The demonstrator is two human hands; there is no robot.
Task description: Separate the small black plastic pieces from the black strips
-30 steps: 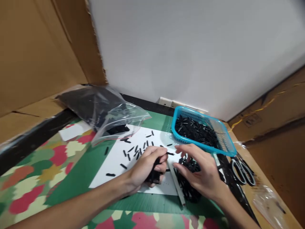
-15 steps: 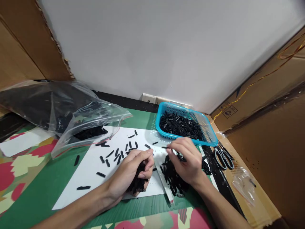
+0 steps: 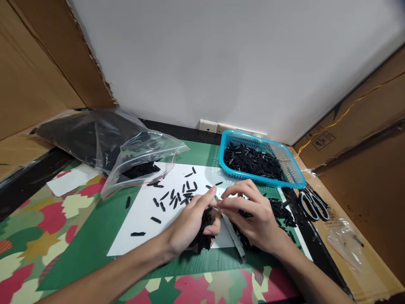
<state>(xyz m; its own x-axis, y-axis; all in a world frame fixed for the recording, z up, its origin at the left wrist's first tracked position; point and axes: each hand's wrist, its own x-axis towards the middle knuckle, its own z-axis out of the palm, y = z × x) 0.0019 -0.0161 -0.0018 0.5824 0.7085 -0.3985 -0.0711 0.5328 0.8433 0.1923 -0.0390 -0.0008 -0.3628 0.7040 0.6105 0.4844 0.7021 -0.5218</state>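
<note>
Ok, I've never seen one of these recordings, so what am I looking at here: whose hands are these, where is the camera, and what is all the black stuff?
No machine here: a person works with bare hands, filmed by a camera on their head that looks down, so the arms enter from the bottom. The left hand is closed around a bundle of small black pieces. The right hand meets it fingertip to fingertip; what it pinches is too small to tell. Under them lies a white sheet scattered with loose black pieces, on a green patterned mat. A blue basket behind holds many more pieces, a clear plastic bag lies on the left, and scissors on the right.
</note>
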